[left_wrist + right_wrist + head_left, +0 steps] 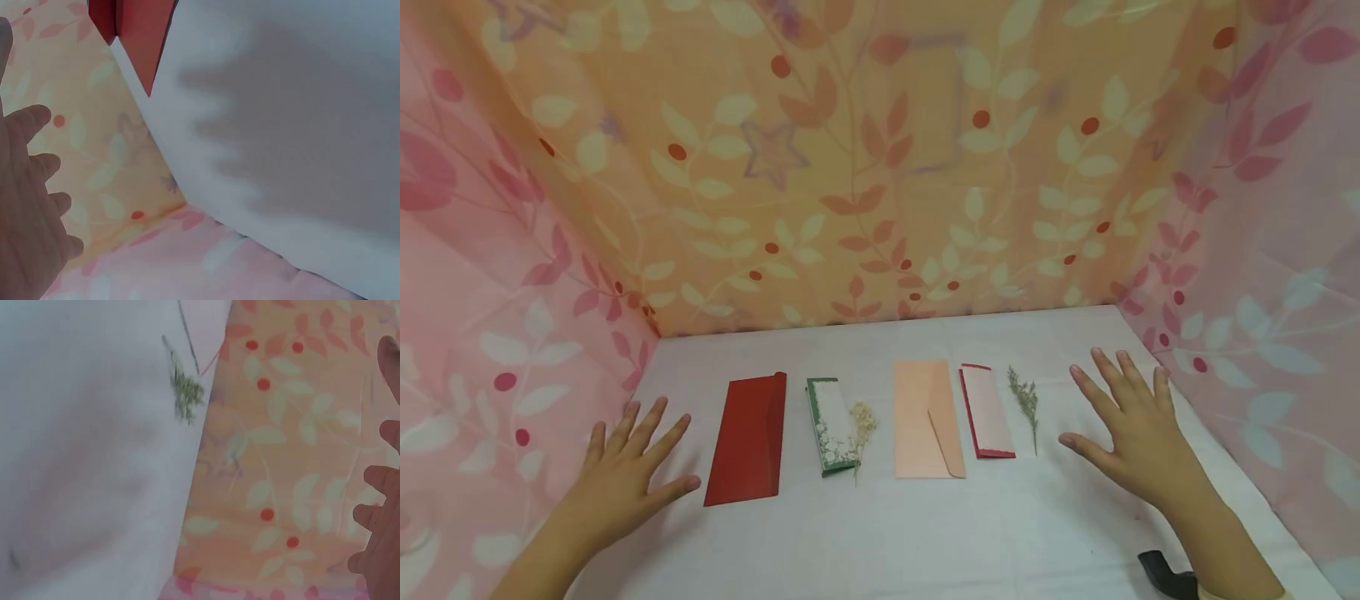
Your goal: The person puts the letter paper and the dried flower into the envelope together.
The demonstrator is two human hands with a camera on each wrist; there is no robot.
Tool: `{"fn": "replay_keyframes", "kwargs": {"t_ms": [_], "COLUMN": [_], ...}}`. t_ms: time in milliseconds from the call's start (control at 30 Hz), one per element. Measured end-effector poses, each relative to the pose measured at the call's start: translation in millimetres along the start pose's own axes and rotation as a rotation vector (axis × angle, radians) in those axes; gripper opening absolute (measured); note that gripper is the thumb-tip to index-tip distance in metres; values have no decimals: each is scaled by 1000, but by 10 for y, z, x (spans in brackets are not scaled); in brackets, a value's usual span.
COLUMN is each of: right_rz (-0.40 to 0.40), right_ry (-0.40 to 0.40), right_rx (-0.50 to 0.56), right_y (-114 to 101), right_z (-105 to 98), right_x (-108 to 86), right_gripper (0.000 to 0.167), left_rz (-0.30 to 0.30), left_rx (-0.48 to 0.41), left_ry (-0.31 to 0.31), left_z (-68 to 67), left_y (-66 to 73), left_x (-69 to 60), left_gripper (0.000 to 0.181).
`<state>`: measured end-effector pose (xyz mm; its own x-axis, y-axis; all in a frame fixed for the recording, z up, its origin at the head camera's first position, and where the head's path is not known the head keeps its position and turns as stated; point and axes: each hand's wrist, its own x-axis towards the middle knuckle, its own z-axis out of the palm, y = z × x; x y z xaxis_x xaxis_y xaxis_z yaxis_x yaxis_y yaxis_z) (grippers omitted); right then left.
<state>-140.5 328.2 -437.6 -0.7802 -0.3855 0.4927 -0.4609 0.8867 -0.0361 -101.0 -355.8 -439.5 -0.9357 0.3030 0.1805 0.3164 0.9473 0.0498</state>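
Observation:
My left hand [617, 483], fingers spread, hovers over the white surface left of a red envelope [745, 437] and holds nothing. My right hand [1138, 429] is likewise spread, to the right of a green dried sprig [1026, 404]. Between the hands lie a green-edged folded card [831, 421] with white floral trim, a pale dried flower sprig [862, 425], a peach envelope [917, 425] and a pink folded card [988, 412] with red edges. In the left wrist view the red envelope [144, 37] shows at the top; the right wrist view shows the green sprig [186, 390].
A white cloth [820, 542] covers the table. Patterned fabric stands around it: an orange-lit back curtain [865, 208] and pink side curtains [482, 275]. Near my right wrist lies a black curved object [1161, 575], partly cut off by the arm.

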Motion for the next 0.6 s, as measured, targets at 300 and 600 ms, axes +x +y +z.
{"fn": "replay_keyframes", "kwargs": {"t_ms": [300, 600], "right_rz": [-68, -189], "right_ry": [14, 2], "right_rx": [86, 194], "right_y": [-551, -1152], "right_z": [227, 528], "right_x": [306, 579], "right_gripper": [91, 84], "left_rz": [1, -1], "left_rx": [-31, -53], "left_ry": [-21, -70], "left_z": [174, 241], "left_y": [32, 100], "left_x": [26, 52], "left_gripper": [89, 87]}}
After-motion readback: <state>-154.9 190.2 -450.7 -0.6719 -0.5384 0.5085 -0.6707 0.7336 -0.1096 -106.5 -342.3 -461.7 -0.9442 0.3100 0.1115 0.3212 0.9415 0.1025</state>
